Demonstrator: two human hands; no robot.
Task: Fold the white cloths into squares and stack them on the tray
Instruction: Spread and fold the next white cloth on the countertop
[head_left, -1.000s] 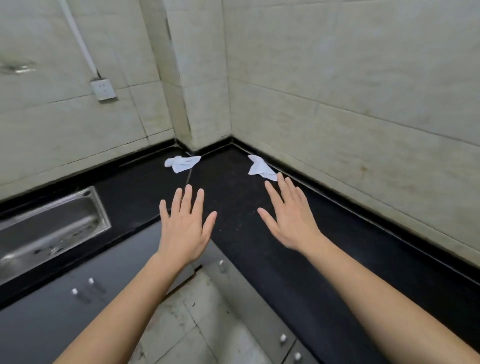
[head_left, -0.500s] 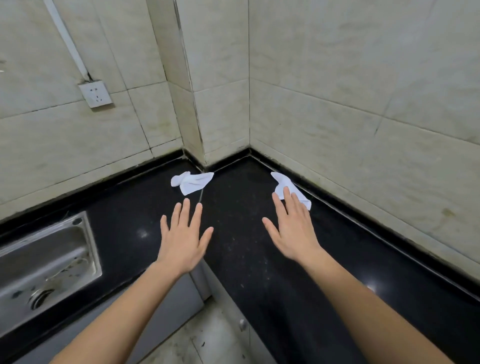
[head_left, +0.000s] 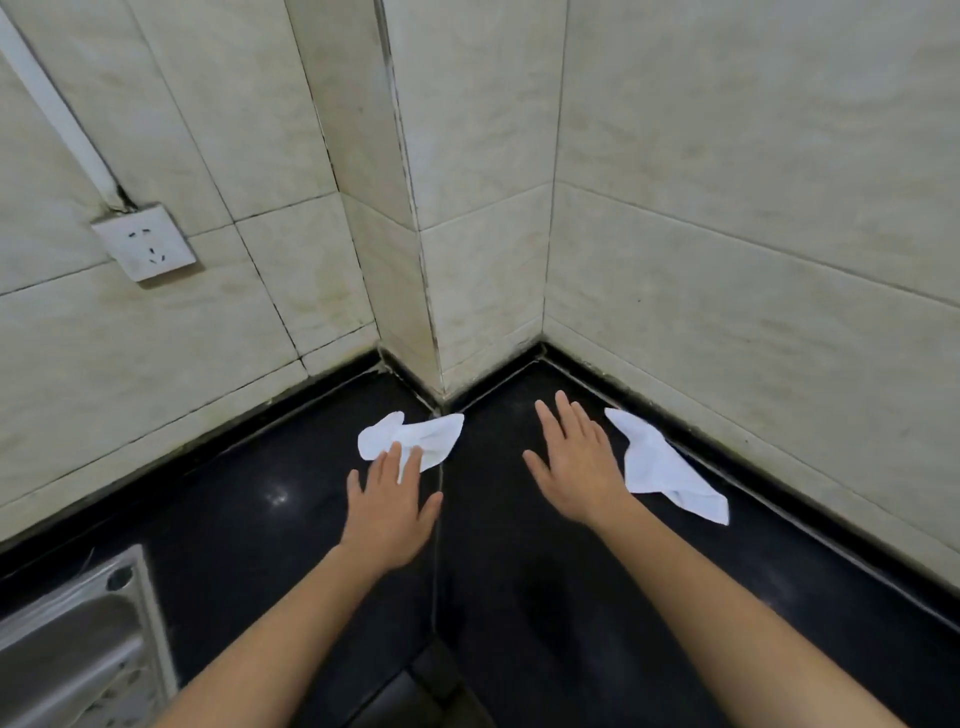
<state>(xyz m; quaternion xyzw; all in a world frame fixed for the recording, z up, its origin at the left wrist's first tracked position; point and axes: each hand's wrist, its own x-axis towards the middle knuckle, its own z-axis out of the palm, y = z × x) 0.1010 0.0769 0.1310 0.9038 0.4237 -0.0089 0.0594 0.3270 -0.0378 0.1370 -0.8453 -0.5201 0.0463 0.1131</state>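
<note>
Two crumpled white cloths lie on the black countertop (head_left: 260, 519) near the tiled corner. The left cloth (head_left: 428, 436) sits by the pillar's foot; my left hand (head_left: 389, 506) is flat with straight fingers, and its fingertips overlap the cloth's near edge. The right cloth (head_left: 660, 470) stretches along the right wall. My right hand (head_left: 576, 467) is spread flat just left of it, holding nothing; whether it touches the cloth I cannot tell. No tray is in view.
A steel sink (head_left: 72, 644) is set into the counter at the lower left. A wall socket (head_left: 143, 249) with a white cable duct hangs on the left wall. Tiled walls close the counter behind and on the right. A seam (head_left: 436, 545) divides the counter.
The view has come closer to the corner. Both hands have moved forward: the left now reaches the left cloth's edge, and the right has shifted from over the right cloth to beside it.
</note>
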